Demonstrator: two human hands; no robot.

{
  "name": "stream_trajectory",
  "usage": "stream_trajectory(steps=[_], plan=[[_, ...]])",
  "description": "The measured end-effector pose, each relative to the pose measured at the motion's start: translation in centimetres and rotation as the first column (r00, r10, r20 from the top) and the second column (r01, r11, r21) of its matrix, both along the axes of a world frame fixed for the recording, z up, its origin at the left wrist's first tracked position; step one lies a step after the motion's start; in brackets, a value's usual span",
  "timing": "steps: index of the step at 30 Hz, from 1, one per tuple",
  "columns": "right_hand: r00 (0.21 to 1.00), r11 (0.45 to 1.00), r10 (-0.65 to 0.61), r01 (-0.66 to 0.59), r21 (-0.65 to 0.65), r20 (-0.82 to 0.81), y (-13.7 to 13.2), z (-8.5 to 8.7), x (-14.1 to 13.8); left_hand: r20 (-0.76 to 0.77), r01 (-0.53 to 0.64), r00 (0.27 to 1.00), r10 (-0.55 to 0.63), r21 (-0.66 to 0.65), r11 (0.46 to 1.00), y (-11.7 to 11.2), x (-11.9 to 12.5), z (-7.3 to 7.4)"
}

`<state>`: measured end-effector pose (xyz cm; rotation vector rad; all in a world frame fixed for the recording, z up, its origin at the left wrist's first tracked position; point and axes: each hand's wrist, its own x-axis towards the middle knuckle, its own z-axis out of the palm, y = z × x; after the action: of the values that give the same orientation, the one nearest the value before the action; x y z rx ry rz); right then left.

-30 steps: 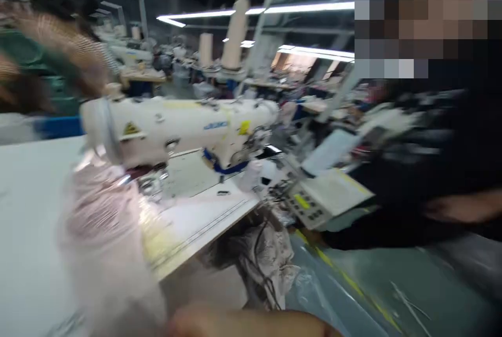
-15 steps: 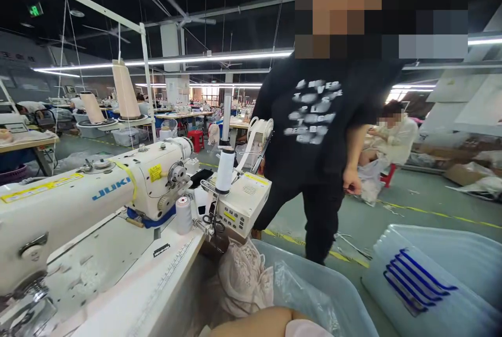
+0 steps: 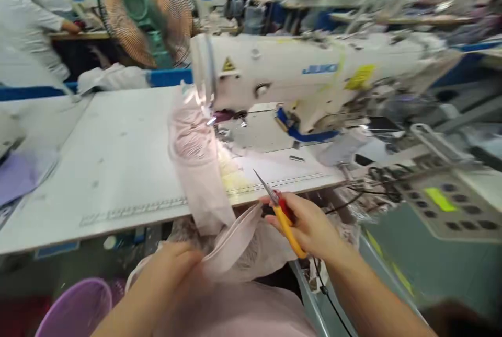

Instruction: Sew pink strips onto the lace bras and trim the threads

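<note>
Cloth held low before the table, scissors kept tip-up beside it

The pale pink cloth (image 3: pixel 235 253) is in front of the table's near edge, below the tabletop, its folded band slanting up from one hand towards the other. The left hand (image 3: pixel 178 264) is closed on its lower end, though blur hides the exact finger placement. The right hand (image 3: pixel 314 227) is wrapped around scissors (image 3: pixel 288 232) with one orange and one red handle; its fingertips come right up to the cloth's upper end, but I cannot tell whether they pinch it too. The hands are apart, with the cloth between them.

The blades point up and away from the band, which is a sound way to carry them; they look closed. For good handling, I would hold the band flat and lightly stretched, since loose folds could slip between the blades, and keep the left fingers well clear of the point.

Just beyond, a gathered strip (image 3: pixel 202 180) lies under the needle end of the sewing machine (image 3: pixel 274 73) and drops over the edge of the white table (image 3: pixel 129 154). Whether it joins the held cloth is unclear, so gentle pulling seems wise. On the right, a black cord (image 3: pixel 333 308) hangs below the right wrist and is best kept away from the blades.
</note>
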<state>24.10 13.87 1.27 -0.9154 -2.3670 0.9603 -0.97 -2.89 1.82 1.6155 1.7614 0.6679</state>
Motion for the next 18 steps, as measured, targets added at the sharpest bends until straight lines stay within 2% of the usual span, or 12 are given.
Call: stream_trajectory(steps=[2, 3, 5, 6, 9, 15, 18], plan=[[0.986, 0.979, 0.169, -0.169, -0.116, -0.017, -1.7, -0.2, -1.2, -0.142, 0.166, 0.975, -0.169, -0.037, 0.985, 0.2, 0.9, 0.0], [0.964, 0.950, 0.263, -0.264, -0.169, -0.028, -2.6, -0.4, -1.9, -0.196, 0.239, 0.950, -0.243, -0.047, 0.970, 0.6, 1.4, 0.1], [0.917, 0.885, 0.398, -0.395, -0.246, -0.043, -4.2, -1.0, -3.4, -0.219, 0.312, 0.924, -0.314, -0.045, 0.949, 1.2, 2.2, 0.2], [0.906, 0.867, 0.422, -0.416, -0.274, -0.041, -4.7, -1.4, -4.1, -0.203, 0.326, 0.923, -0.327, -0.037, 0.945, 1.4, 2.5, 0.2], [0.916, 0.863, 0.401, -0.387, -0.325, -0.027, -5.2, -2.3, -5.2, -0.230, 0.355, 0.908, -0.349, -0.015, 0.935, 1.3, 2.5, -0.1], [0.924, 0.833, 0.381, -0.361, -0.418, -0.039, -4.5, -2.3, -4.6, -0.540, 0.388, 0.769, -0.342, -0.030, 0.921, 0.1, -0.4, -0.7], [0.931, 0.818, 0.362, -0.337, -0.466, -0.037, -4.4, -2.3, -4.2, -0.523, 0.348, 0.808, -0.272, 0.052, 0.936, -0.6, -2.1, -0.2]])
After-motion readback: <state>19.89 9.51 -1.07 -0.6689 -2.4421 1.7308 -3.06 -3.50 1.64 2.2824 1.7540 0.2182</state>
